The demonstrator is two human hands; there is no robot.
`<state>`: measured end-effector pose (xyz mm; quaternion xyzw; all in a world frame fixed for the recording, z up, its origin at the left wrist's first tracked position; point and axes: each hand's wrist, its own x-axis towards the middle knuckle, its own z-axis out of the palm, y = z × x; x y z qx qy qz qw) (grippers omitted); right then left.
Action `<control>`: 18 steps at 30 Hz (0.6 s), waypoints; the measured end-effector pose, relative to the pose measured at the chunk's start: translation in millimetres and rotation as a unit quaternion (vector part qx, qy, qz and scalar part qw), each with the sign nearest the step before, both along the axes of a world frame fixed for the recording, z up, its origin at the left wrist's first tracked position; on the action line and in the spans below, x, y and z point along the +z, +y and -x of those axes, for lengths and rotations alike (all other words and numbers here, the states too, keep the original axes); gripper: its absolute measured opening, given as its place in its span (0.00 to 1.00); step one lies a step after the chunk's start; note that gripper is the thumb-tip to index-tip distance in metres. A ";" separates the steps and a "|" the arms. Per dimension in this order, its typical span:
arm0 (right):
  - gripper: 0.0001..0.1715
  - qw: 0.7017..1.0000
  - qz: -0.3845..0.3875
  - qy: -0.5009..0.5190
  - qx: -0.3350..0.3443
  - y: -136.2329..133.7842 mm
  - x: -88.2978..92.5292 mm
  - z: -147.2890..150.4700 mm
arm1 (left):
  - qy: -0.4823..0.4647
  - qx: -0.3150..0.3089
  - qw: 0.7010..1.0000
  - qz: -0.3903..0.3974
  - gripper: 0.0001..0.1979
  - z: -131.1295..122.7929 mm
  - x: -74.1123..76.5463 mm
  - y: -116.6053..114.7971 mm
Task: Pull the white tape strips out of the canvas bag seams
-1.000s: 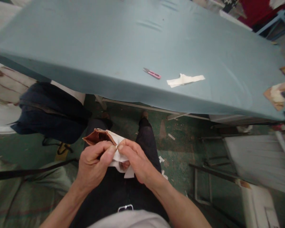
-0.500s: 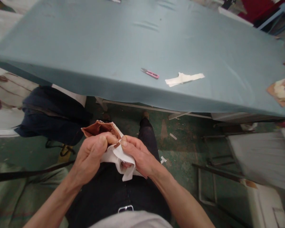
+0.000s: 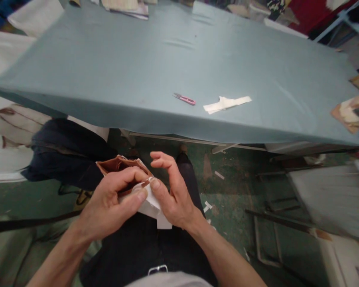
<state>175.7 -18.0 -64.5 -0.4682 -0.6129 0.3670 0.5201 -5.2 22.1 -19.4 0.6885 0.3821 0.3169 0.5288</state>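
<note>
Setting: workshop; long table (image 3: pixel 107 71) draped in grey-blue cloth, seen from above by a seated person; green floor (image 3: pixel 233 191) below.
On table: pink thread snips (image 3: pixel 184 98) laid near the front edge; white strip (image 3: pixel 226 104) just beside them, to the right, not touching.
Table edges: papers seen at the far edge, brown-and-white scraps at the right edge; too blurred for detail.
Under table: dark bag (image 3: pixel 62 151) slumped at left, against a pale patterned cloth.
Floor: small white offcuts (image 3: pixel 208 206) scattered near the right knee.
Lap: dark trousers (image 3: pixel 137 243), w/ belt buckle (image 3: pixel 157 270) at bottom centre.
Work piece: brown piece (image 3: pixel 116 165) w/ white backing (image 3: pixel 152 205), held over the lap, well below and in front of the table edge.
Left hand (image 3: pixel 107 207): closed on the brown piece; thumb and forefinger pinched together at its right-hand edge, where brown meets white; other fingers curled over it.
Right hand (image 3: pixel 170 191): not clamped; thumb tip pressed to the same edge, touching the left forefinger tip; forefingers lifted clear and bent, apart from the thumb; lower fingers hidden.
Backing: seen hanging out below and between both hands, partly covered by the right palm.
Brown piece shape: curled up at the far side, inner face shown; material can't be told.
</note>
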 end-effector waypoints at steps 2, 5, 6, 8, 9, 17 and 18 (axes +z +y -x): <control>0.17 0.996 -0.073 -0.057 0.016 7.5 -2.3 -4.3 | 0.018 -0.012 1.000 -0.009 0.08 -3.6 3.8 5.0; 0.19 0.979 -0.148 -0.131 0.054 18.7 3.7 -12.7 | 0.032 -0.024 0.999 -0.018 0.09 -8.1 13.6 9.1; 0.20 0.972 -0.167 -0.151 0.061 21.9 8.9 -15.8 | 0.031 -0.025 0.999 -0.030 0.09 -8.5 17.8 9.5; 0.20 0.961 -0.196 -0.184 0.062 27.4 22.9 -22.0 | 0.038 -0.019 0.997 -0.061 0.09 -7.2 26.8 9.5; 0.19 0.956 -0.206 -0.197 0.063 29.7 31.0 -25.1 | 0.044 -0.016 0.996 -0.076 0.09 -5.9 31.3 9.6; 0.12 0.941 -0.209 -0.200 0.178 37.4 66.7 -38.0 | 0.076 -0.082 0.993 -0.046 0.07 3.8 51.5 11.9; 0.13 0.944 -0.206 -0.185 0.180 36.3 64.9 -37.5 | 0.081 -0.091 0.992 -0.031 0.06 4.3 50.8 11.2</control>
